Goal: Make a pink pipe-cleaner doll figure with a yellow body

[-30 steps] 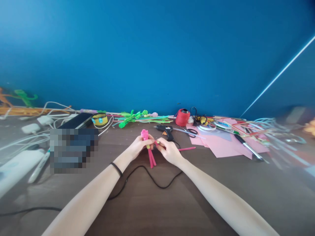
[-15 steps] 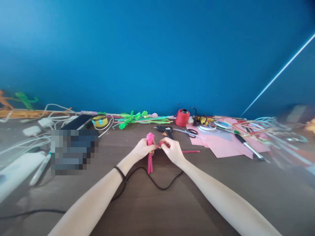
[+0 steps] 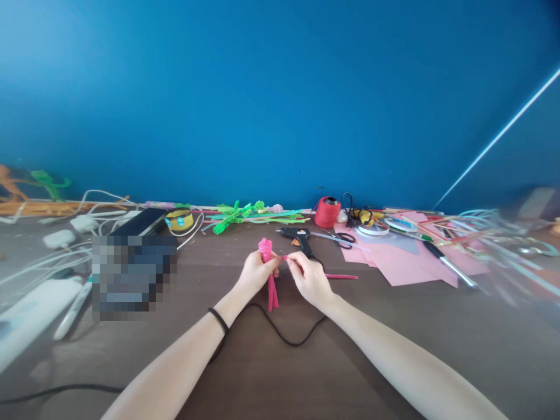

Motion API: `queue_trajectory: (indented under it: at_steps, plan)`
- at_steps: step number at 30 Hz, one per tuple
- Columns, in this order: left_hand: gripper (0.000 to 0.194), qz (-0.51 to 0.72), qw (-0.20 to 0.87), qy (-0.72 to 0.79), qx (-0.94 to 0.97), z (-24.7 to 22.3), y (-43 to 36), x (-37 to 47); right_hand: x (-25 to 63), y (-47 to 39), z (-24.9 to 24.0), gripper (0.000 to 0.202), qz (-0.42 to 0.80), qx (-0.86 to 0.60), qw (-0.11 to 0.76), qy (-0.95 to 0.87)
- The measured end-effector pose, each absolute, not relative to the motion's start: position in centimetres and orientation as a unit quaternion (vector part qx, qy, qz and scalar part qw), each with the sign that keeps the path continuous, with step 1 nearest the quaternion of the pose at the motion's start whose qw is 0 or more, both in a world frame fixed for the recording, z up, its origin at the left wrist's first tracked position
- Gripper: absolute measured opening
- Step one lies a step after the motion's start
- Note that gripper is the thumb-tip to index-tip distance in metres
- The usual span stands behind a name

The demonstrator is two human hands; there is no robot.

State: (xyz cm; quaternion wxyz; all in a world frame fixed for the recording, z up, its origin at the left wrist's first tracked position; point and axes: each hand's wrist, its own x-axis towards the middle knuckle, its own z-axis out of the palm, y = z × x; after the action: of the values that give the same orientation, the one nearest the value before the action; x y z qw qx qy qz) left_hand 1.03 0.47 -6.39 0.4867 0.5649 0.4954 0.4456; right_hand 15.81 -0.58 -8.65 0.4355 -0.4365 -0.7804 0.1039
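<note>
My left hand (image 3: 257, 272) is closed around a pink pipe-cleaner bundle (image 3: 273, 294), which stands nearly upright with a coiled top and straight strands hanging below. Between the two hands a short pink pipe-cleaner end sticks out sideways, and the fingertips of my right hand (image 3: 312, 279) pinch it. My fingers hide where that end joins the bundle. Just behind my right hand lies a black glue gun (image 3: 300, 238). Another pink pipe cleaner (image 3: 345, 277) rests on the table to the right of that hand.
Green pipe cleaners (image 3: 231, 219) lie along the wall, with a red thread spool (image 3: 326, 213) to their right. Scissors (image 3: 346, 238), pink paper (image 3: 394, 265) and a marker (image 3: 446, 262) are at the right. A black cord (image 3: 289, 343) loops in front; white cables and chargers (image 3: 60, 238) spread left.
My right hand's fingers have straightened slightly, still pinching the pink end. The bundle has tilted a little, its top leaning left and its lower strands shifting right. The camera view has moved slightly.
</note>
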Motion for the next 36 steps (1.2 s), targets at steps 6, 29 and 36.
queue_trajectory:
  at_steps: [6, 29, 36]
  plan:
    - [0.016, 0.482, 0.491, 0.487, 0.538, -6.6, 0.5, 1.0, 15.8, -0.7, -8.6, 0.013, 0.151, -0.429, 0.385, -0.803]
    - [0.012, 0.389, 0.555, 0.436, 0.592, -5.6, 0.6, -0.3, 16.0, 0.3, -8.0, 0.015, 0.278, -0.438, 0.469, -0.714]
    - [0.013, 0.406, 0.506, 0.471, 0.597, -6.1, 0.4, 0.4, 15.9, -0.4, -7.5, 0.013, 0.213, -0.433, 0.509, -0.713]
